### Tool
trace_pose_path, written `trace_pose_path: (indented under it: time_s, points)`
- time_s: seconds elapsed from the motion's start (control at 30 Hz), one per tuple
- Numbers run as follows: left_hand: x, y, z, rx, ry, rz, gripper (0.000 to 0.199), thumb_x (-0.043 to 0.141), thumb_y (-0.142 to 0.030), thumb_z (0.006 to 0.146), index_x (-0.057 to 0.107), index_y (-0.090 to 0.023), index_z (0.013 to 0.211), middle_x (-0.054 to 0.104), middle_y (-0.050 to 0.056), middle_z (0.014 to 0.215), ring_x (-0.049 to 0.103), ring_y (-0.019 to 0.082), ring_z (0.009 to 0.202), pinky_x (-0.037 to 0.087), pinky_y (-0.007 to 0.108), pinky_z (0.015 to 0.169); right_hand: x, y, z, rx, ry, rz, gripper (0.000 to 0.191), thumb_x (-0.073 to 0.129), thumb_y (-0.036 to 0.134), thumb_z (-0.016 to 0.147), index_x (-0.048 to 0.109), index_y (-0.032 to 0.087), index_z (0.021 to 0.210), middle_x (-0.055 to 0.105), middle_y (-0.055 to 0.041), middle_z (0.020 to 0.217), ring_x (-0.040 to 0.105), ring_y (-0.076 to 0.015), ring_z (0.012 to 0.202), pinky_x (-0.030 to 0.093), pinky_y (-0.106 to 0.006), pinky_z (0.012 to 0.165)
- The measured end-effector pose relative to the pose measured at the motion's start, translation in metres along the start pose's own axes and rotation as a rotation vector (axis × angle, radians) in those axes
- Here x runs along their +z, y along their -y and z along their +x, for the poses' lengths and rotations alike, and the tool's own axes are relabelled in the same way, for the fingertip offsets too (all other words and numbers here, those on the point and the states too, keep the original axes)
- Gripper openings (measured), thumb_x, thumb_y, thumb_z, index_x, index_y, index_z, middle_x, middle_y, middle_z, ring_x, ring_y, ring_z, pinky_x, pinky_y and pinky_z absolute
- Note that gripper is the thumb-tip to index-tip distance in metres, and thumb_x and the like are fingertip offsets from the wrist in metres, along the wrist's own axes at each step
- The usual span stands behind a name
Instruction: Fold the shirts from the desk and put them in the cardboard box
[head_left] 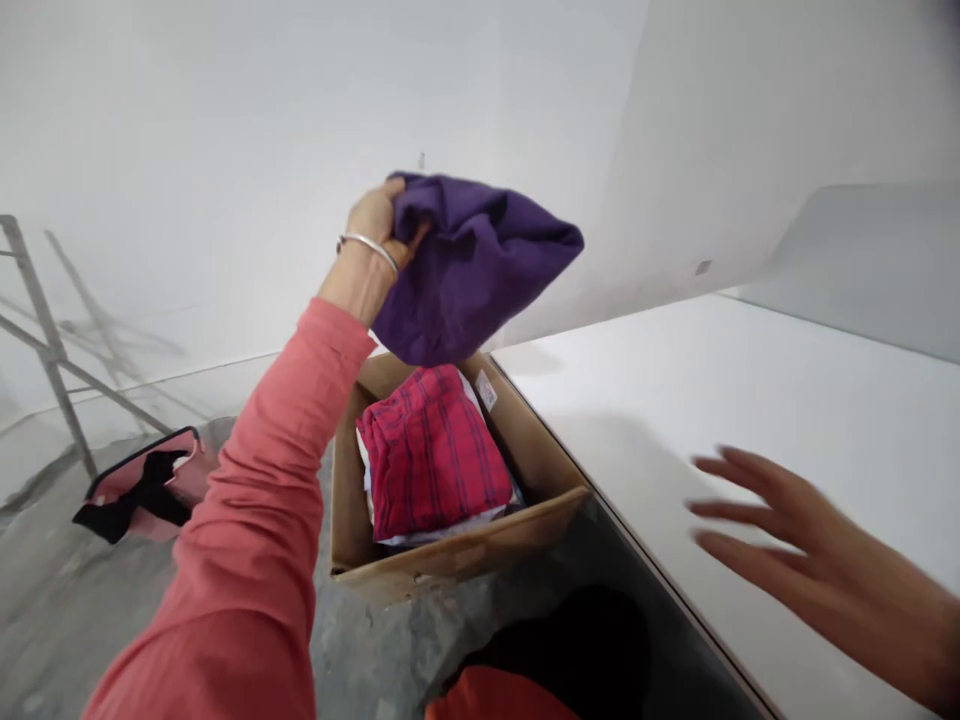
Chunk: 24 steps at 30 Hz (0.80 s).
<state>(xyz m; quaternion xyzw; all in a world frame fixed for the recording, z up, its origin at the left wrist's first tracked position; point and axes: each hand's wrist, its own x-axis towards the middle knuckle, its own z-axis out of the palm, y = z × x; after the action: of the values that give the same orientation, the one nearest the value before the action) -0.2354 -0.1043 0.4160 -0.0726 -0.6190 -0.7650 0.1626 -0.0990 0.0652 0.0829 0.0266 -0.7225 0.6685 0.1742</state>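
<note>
Already, a plaid cloth (431, 455) is packed in a box (450, 565) below the left hand (373, 235), closed on a purple cloth (472, 270); the right hand (795, 540) is held open, empty.

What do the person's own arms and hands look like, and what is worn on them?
The left hand has a thin silver bangle at the wrist and a long coral-pink sleeve covering the arm. The right hand is bare and slightly blurred, with no ring or bangle visible.

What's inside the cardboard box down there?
In the cardboard box, a folded red checked cloth lies on top, with white fabric showing at its edge. Whatever lies underneath is covered. The purple cloth in the left hand hides part of the far side.
</note>
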Motion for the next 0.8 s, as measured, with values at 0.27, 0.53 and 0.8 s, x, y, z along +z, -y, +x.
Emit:
trace_pose_path:
  time_s: [0.27,0.53,0.8]
  points:
    - [-0.047,0.019,0.012,-0.023,-0.076,-0.073,0.009,0.042,-0.011,0.084,0.05,-0.011,0.088,0.052,-0.001,0.07,0.058,0.012,0.084,0.05,0.028,0.079,0.112,0.111,0.141,-0.256,0.119,0.395,0.083,0.073,0.034,0.057,0.031,0.023,0.128,0.048,-0.0098,0.12,0.061,-0.017,0.076,0.055,-0.028,0.058]
    - [-0.09,0.011,0.024,0.042,-0.014,-0.089,0.015,0.042,-0.019,0.086,0.053,-0.009,0.088,0.058,0.001,0.072,0.059,0.014,0.089,0.047,0.026,0.084,0.137,0.136,0.216,-0.324,0.107,0.459,0.022,0.06,0.025,0.073,0.055,0.013,0.092,0.061,-0.005,0.089,0.058,-0.0188,0.089,0.05,-0.039,0.077]
    - [-0.234,0.12,-0.105,-0.429,-0.084,0.415,0.033,0.068,-0.034,0.063,0.054,-0.014,0.085,0.064,0.004,0.071,0.062,0.018,0.07,0.051,0.03,0.067,0.162,-0.009,0.155,-0.663,0.573,-0.008,0.023,0.051,0.021,0.074,0.062,0.014,0.093,0.053,-0.0111,0.116,0.049,-0.0189,0.11,0.036,-0.032,0.097]
